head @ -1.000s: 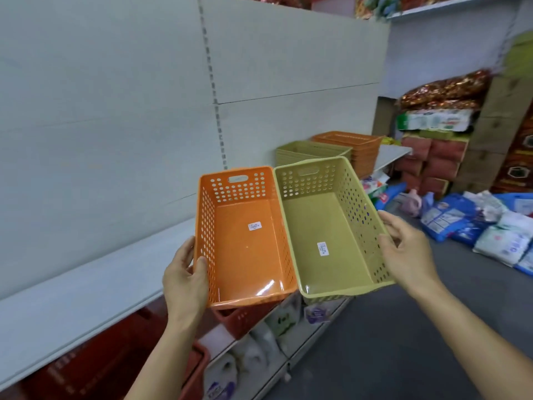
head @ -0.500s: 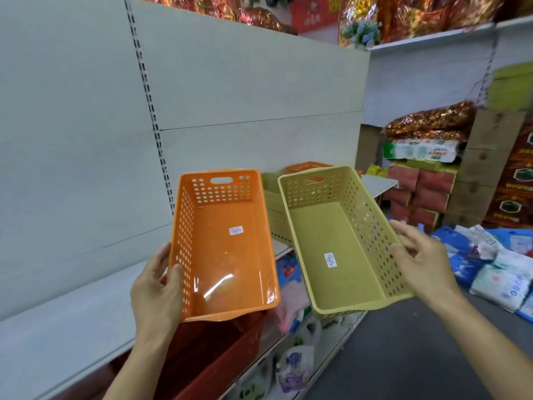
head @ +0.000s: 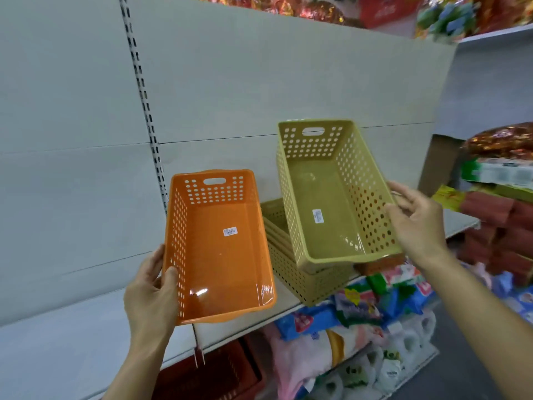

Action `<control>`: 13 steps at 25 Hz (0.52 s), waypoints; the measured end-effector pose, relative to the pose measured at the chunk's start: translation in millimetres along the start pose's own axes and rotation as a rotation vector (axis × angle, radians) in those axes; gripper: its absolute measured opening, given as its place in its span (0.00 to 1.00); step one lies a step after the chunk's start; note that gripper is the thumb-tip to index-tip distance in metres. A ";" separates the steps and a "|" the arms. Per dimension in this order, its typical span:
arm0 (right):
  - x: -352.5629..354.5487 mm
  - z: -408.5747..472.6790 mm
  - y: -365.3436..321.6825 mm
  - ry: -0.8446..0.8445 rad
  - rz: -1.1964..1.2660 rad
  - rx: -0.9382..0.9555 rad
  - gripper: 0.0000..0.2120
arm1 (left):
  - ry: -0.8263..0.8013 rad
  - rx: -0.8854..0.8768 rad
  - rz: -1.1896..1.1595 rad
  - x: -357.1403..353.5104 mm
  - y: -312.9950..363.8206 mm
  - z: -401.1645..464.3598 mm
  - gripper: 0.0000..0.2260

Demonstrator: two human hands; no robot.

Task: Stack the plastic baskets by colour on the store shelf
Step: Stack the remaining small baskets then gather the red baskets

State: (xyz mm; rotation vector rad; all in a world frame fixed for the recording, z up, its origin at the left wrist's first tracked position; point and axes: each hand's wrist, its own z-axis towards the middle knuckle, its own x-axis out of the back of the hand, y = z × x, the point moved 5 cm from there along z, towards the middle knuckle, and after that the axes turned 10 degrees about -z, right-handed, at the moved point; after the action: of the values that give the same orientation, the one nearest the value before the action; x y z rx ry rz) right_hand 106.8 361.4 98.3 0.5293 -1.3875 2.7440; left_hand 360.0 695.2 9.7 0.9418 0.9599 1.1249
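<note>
My left hand (head: 151,293) grips the left wall of an orange perforated basket (head: 222,255), held tilted above the grey shelf (head: 57,350). My right hand (head: 418,223) holds the right wall of an olive-green basket (head: 323,197), raised over a stack of green baskets (head: 291,264) standing on the shelf. Each held basket has a white price sticker on its floor. A sliver of an orange basket stack (head: 377,265) shows behind the green one, mostly hidden.
Bright packaged goods (head: 360,310) and toilet-paper packs (head: 383,368) fill the lower shelf. A dark red basket (head: 219,376) sits below left. Red packs (head: 501,223) and boxes stand at the right. The slotted upright (head: 144,105) runs down the back panel.
I have come closer to the shelf stacks. My right hand has lifted the green basket up and over the green stack; the orange basket has drifted lower and apart from it.
</note>
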 end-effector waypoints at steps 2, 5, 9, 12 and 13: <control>-22.0 34.7 9.8 -0.010 0.038 0.022 0.19 | 0.066 -0.010 0.010 -6.5 0.3 -3.6 0.20; -54.8 74.3 25.9 -0.063 0.115 0.052 0.20 | 0.199 -0.035 0.035 -16.0 5.1 -21.5 0.19; -90.0 104.9 57.9 -0.197 0.147 0.019 0.21 | 0.365 -0.079 0.058 -36.8 22.2 -55.3 0.19; -94.7 123.4 71.7 -0.220 0.122 0.019 0.20 | 0.453 -0.109 0.053 -54.3 36.3 -81.4 0.19; -96.2 130.2 76.7 -0.238 0.087 0.029 0.20 | 0.470 -0.120 0.060 -59.8 40.4 -88.4 0.19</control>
State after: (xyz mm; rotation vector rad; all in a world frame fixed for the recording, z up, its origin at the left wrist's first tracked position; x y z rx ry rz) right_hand 222.0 225.5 80.2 0.8418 -1.4505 2.8503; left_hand 255.4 653.7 28.7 0.6212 1.2293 1.4751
